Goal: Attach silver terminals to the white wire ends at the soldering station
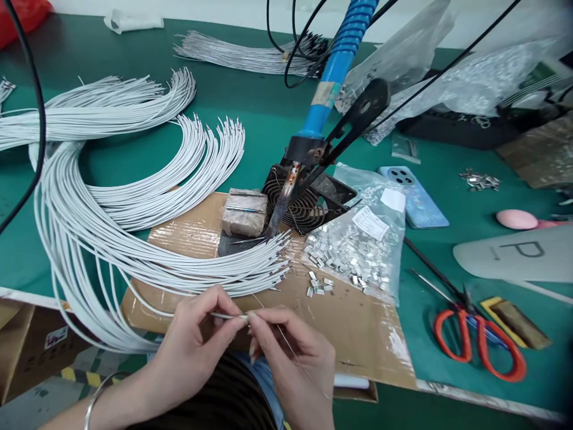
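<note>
Between thumb and forefinger, my left hand (197, 346) pinches a white cable (163, 312) close to its end. My right hand (290, 352) is closed at the same spot, its fingertips meeting the left ones around the cable end. A thin strand of solder wire (283, 335) runs through the right fingers. What sits at the very tip is hidden by the fingertips. Just beyond the hands lies a bundle of white cables (201, 269) on the cardboard (349, 334). Behind it, a blue-handled soldering iron (329, 83) is held in a stand, tip pointing down.
A small fan (302, 200) and a wrapped block (244, 214) stand by the iron tip. Small metal connectors (317, 285) lie beside a plastic bag (358, 251) of the same parts. To the right are orange-handled scissors (478, 340), a phone (414, 197) and a pink object (517, 219).
</note>
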Demonstrator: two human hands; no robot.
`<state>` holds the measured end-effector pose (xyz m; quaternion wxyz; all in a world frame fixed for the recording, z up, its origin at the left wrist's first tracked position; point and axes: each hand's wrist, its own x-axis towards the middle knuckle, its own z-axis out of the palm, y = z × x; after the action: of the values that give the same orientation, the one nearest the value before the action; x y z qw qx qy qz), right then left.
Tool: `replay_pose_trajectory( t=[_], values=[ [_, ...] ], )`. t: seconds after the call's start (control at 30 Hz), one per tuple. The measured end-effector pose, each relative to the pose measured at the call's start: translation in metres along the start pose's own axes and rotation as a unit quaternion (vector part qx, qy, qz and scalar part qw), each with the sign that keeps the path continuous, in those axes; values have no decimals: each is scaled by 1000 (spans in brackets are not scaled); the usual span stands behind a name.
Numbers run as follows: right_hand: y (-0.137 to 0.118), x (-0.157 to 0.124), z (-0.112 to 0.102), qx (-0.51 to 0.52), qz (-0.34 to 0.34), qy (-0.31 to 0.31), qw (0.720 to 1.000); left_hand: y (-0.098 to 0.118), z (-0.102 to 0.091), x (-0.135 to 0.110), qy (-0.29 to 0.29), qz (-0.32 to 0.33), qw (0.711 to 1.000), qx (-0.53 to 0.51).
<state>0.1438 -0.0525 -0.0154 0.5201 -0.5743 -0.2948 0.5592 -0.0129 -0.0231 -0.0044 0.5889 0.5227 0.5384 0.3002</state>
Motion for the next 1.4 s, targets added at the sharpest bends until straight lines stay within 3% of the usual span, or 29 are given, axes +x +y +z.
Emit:
replay_pose_trajectory(
  t=[0.13, 0.23, 0.33, 0.5, 0.67, 0.77, 1.0, 1.2, 1.4],
  values=[
    [10, 7, -1, 62, 57, -41, 996, 2, 3, -4, 4, 22, 999, 33],
    [11, 15, 3, 122, 122, -86, 981, 9, 6, -4, -20, 10, 999, -41],
    [7, 21, 5, 157, 133, -90, 975, 13, 5, -3, -15, 7, 996, -93],
    [4, 24, -5, 122, 49, -28, 991, 13, -1, -5, 25, -7, 995, -97],
    [-7, 13, -15, -20, -52, -64, 996, 12, -1, -5, 14, -13, 995, -102],
    [-15, 7, -17, -133, -138, -76, 978, 10, 0, -6, 14, -8, 995, -98],
    [-16, 11, -23, -211, -277, -105, 931, 9, 1, -7, -2, -22, 995, -93],
    [-16, 12, -27, -245, -308, -128, 910, 12, 0, -6, -4, -30, 996, -83],
    [-14, 10, -25, -258, -312, -105, 908, 11, 3, -5, -3, -25, 996, -86]
  ],
)
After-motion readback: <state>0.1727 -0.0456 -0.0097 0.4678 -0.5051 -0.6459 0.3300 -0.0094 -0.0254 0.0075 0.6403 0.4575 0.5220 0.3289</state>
